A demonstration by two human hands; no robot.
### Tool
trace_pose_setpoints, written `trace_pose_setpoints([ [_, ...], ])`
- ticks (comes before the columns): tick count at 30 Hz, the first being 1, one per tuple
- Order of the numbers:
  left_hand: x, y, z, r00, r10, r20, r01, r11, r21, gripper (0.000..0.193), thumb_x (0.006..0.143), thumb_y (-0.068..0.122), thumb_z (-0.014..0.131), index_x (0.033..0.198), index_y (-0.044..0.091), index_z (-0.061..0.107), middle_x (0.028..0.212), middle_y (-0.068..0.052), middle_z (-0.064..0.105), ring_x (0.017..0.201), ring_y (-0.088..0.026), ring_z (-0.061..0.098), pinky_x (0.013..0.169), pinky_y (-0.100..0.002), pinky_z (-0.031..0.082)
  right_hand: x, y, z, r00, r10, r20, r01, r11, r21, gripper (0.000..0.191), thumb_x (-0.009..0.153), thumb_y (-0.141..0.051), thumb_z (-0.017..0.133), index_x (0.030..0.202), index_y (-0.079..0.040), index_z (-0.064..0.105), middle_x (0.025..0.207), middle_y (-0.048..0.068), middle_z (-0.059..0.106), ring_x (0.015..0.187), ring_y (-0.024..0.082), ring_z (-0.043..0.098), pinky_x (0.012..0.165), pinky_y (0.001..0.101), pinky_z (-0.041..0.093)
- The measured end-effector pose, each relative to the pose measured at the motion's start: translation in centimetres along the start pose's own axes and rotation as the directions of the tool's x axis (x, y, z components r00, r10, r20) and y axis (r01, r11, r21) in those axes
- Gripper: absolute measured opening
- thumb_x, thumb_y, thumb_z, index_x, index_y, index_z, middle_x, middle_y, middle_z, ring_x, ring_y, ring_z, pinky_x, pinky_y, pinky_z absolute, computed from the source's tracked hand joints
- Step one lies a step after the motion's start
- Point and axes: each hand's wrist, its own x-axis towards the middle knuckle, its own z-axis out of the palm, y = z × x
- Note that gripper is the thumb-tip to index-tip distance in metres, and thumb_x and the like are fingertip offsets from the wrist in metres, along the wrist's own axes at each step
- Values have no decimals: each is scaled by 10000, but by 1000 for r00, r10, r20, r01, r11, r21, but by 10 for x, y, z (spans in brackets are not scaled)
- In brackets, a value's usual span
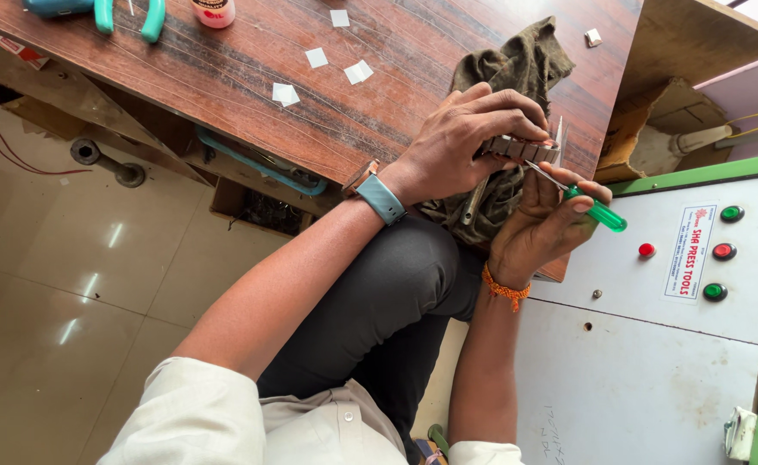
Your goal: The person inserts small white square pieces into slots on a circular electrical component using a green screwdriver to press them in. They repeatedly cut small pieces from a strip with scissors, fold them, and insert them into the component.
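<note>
My left hand (465,142) grips a metal link watch band (516,148) at the near edge of the wooden table (250,77), over a crumpled olive cloth (521,60). My right hand (547,226) holds a small screwdriver with a green handle (601,213); its thin metal tip touches the band's links. A blue watch sits on my left wrist and an orange thread band on my right wrist.
Small white paper squares (317,58) lie scattered on the table. Teal-handled pliers (129,13) and a small bottle (213,10) sit at the far edge. A white and green machine panel (654,344) with red and green buttons stands at the right. Tiled floor lies to the left.
</note>
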Motion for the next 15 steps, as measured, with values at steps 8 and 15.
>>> trace_pose_setpoints([
  [8, 3, 1, 1, 1000, 10, 8, -10, 1000, 22, 374, 833, 149, 860, 1161, 246, 709, 1254, 125, 640, 1073, -152, 607, 987, -349, 514, 1, -8, -2, 999, -49, -14, 47, 986, -158, 378, 1082, -370, 611, 1172, -38, 453, 1093, 208, 684, 1036, 297, 754, 902, 408, 663],
  [15, 2, 0, 0, 999, 40, -17, -40, 999, 7, 376, 835, 130, 849, 1160, 245, 699, 1272, 126, 635, 1126, -152, 624, 1012, -355, 509, 2, 2, -10, 999, 41, 21, -43, 988, 146, 347, 1070, -332, 613, 1214, -50, 471, 1181, 150, 669, 1149, 279, 723, 999, 365, 617],
])
